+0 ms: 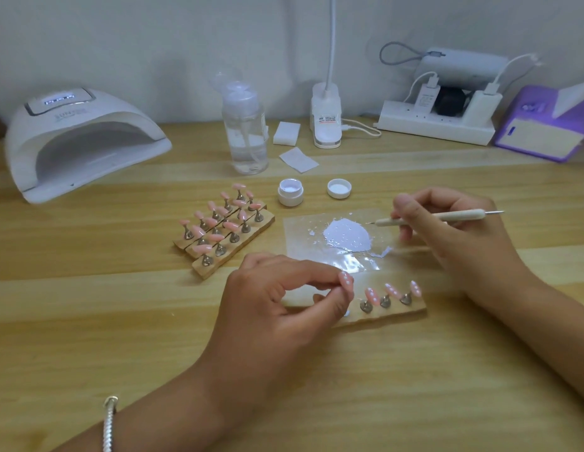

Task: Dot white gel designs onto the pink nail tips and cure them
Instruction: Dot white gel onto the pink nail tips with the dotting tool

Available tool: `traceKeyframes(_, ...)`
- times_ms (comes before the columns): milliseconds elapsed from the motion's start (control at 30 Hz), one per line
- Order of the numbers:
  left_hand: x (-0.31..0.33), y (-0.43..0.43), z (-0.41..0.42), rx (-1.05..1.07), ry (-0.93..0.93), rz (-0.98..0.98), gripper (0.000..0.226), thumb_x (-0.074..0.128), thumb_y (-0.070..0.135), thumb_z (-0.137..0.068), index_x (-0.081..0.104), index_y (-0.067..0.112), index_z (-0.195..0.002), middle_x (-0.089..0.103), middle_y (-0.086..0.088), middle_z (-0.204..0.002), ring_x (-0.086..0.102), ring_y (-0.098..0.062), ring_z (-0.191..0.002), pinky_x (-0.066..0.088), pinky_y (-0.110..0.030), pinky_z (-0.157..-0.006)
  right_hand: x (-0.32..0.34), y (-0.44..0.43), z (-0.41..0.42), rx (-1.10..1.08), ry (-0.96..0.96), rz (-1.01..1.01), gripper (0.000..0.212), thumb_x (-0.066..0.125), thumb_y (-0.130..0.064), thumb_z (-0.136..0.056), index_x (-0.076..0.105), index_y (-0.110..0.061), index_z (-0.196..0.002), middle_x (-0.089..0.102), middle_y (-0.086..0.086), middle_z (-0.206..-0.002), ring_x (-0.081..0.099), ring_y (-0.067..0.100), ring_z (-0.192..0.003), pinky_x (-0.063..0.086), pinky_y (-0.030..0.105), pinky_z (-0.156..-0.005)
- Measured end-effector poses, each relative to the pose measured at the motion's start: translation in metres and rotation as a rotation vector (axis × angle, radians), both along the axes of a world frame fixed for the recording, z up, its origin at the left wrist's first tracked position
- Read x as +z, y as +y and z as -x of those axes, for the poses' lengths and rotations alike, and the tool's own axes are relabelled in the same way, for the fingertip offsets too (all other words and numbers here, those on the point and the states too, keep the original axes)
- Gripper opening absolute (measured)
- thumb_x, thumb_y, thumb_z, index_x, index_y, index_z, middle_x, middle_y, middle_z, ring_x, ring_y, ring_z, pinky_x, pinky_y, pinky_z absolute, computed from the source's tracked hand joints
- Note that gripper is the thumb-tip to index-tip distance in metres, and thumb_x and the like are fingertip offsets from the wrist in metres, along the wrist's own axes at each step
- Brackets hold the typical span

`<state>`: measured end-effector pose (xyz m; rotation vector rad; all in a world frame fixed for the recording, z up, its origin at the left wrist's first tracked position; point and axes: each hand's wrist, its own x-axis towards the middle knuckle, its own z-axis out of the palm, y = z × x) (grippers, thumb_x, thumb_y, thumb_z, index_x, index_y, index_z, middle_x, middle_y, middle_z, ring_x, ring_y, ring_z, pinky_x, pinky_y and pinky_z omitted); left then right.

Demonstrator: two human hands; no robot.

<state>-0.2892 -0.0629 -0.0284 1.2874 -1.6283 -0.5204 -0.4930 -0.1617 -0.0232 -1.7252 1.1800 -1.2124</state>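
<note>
The left hand (284,298) pinches a dotted pink tip (346,282) with curled fingers, on the wooden strip (382,316) at the middle of the table (88,321). The right hand (447,223) grips the dotting tool (437,217), its point just beside the white gel (346,236). The lamp (79,138) stands at the far left corner.

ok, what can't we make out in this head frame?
Head view throughout.
near wooden strip: left end hidden by the left hand; tips there unknown.
Dotted tip pinched in that hand: its stand is hidden behind the hand.
Dotting tool in right hand: point too small to show gel.
Curing lamp display: blurred, unreadable.
Purple box: cut by right edge.
</note>
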Motion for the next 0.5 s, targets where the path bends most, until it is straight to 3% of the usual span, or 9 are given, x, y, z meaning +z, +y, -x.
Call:
traceKeyframes(100,-0.0010,-0.0020,0.0008,-0.058,-0.006,-0.017,0.007,0.078,0.021,-0.074,0.077,0.028,-0.071,0.074,0.021,-0.081,0.068,-0.008,-0.088,0.047,-0.017,-0.078,-0.0015,0.0020,-0.0012,0.031,0.034,0.014,0.033,0.063,-0.044,-0.085,0.073,-0.012,-0.079,0.071,-0.002,-0.069,0.061,0.014,-0.064,0.045,0.021,-0.057)
traceKeyframes(167,-0.0019,-0.0036,0.0011,-0.064,-0.029,-0.024,0.006,0.078,0.020,-0.072,0.078,0.024,-0.068,0.073,0.019,-0.083,0.068,-0.005,-0.089,0.049,-0.025,-0.081,-0.0038,0.0023,-0.0011,0.033,0.056,-0.009,0.030,0.062,-0.045,-0.086,0.075,-0.018,-0.080,0.073,-0.003,-0.072,0.066,0.014,-0.072,0.050,0.030,-0.065)
traceKeyframes(267,-0.0032,-0.0047,0.0010,-0.047,-0.070,-0.058,0.005,0.077,0.024,-0.070,0.077,0.028,-0.068,0.072,0.019,-0.088,0.066,-0.006,-0.093,0.046,-0.040,-0.089,-0.0060,0.0017,-0.0014,0.028,0.066,-0.015,0.026,0.059,-0.042,-0.092,0.076,-0.025,-0.082,0.073,-0.005,-0.073,0.067,0.002,-0.076,0.053,0.028,-0.069)
traceKeyframes(400,-0.0032,-0.0044,0.0016,-0.057,-0.062,-0.097,0.002,0.076,0.027,-0.071,0.077,0.028,-0.069,0.071,0.021,-0.091,0.064,-0.008,-0.096,0.044,-0.048,-0.089,-0.0062,0.0021,-0.0019,0.020,0.093,-0.004,0.029,0.055,-0.042,-0.095,0.076,-0.025,-0.083,0.073,-0.006,-0.072,0.067,0.013,-0.078,0.052,0.043,-0.069)
traceKeyframes(500,-0.0036,-0.0047,0.0017,-0.055,-0.071,-0.103,0.002,0.076,0.028,-0.071,0.077,0.029,-0.069,0.070,0.021,-0.092,0.064,-0.008,-0.097,0.043,-0.047,-0.091,-0.0069,0.0014,-0.0022,0.012,0.107,0.010,0.032,0.053,-0.043,-0.096,0.076,-0.025,-0.081,0.072,-0.006,-0.070,0.066,0.014,-0.078,0.049,0.037,-0.071)
